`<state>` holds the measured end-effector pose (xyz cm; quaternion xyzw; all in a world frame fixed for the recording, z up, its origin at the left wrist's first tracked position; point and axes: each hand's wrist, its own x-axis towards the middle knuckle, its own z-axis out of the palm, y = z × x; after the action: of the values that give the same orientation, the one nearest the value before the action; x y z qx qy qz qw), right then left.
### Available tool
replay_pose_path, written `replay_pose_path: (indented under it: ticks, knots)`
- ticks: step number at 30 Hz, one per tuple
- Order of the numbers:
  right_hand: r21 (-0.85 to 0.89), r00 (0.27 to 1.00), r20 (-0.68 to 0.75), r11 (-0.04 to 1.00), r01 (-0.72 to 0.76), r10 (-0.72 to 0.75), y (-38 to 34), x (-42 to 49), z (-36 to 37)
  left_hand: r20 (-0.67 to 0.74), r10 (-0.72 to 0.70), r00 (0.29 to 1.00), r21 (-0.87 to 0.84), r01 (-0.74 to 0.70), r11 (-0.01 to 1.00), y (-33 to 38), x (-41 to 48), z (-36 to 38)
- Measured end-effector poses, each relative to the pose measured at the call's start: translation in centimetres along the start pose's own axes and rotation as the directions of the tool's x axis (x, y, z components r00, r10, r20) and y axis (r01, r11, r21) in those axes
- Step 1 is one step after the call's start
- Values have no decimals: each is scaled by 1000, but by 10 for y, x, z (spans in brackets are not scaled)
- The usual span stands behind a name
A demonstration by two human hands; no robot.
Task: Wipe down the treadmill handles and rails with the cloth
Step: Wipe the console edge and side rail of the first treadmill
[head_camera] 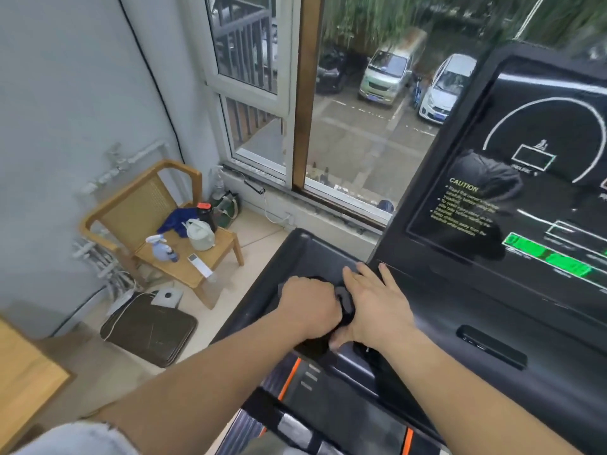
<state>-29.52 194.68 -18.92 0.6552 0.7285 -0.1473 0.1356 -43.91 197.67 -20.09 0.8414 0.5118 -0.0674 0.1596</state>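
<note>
Beneath the left fingers [329,299], cloth [345,304]

Black treadmill [427,372], grey cloth [343,298].

On the black treadmill console [492,103] the yellow word "CAUTION" [463,184] heads a block of small yellow lines [464,213], too blurred to read. The white caption under the small box [532,158] inside the arc and the labels by the green buttons [525,243] are likewise illegible. Outside the window, the blue plates on the van [372,97] and the white car [437,117] cannot be read.
</note>
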Motion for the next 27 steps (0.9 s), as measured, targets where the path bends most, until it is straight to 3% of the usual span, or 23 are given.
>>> replay_pose_path:
  ticks: [2,4,5,6,9,11,13,15,18,20,24,25,27]
  knots:
    - [32,1000,-5,999,-2,3,0,0,-1,113,-221,969,-320,247,915,1,13,-2]
    - [40,1000,-11,999,-5,6,2,2,-2,204,-420,884,-556,458,694,-5,23,-3]
    - [29,1000,-11,1000,-1,1,3,2,-2,214,-465,859,-615,489,619,-6,24,-2]
    - [26,1000,-13,1000,4,-3,3,3,-1,197,-459,866,-638,469,611,-5,22,-2]
    - [66,999,-36,998,10,-8,5,6,3,86,-260,962,-487,268,831,4,1,-1]
    - [65,999,-39,998,14,-12,4,6,3,34,-86,996,-227,91,970,7,-17,-1]
    - [46,999,-39,999,22,-20,4,4,2,10,43,999,78,-43,996,6,-40,3]
    - [18,999,-37,999,26,-26,4,-1,0,-20,102,995,182,-96,979,-4,-66,13]
    - [11,999,-39,1000,17,-17,1,-10,-4,-84,-35,996,99,43,994,-31,-102,14]
    - [30,999,-38,999,21,-20,-5,-17,-9,-237,-180,955,83,204,975,-47,-118,2]
    - [133,995,0,986,98,-98,-31,-23,-15,-639,-301,708,-65,341,938,-76,-143,-9]
    - [151,990,20,979,136,-140,-39,-22,-15,-650,-324,687,-83,360,929,-79,-149,1]
    - [161,980,53,970,183,-194,-55,-19,-14,-512,-393,764,-125,386,914,-81,-159,40]
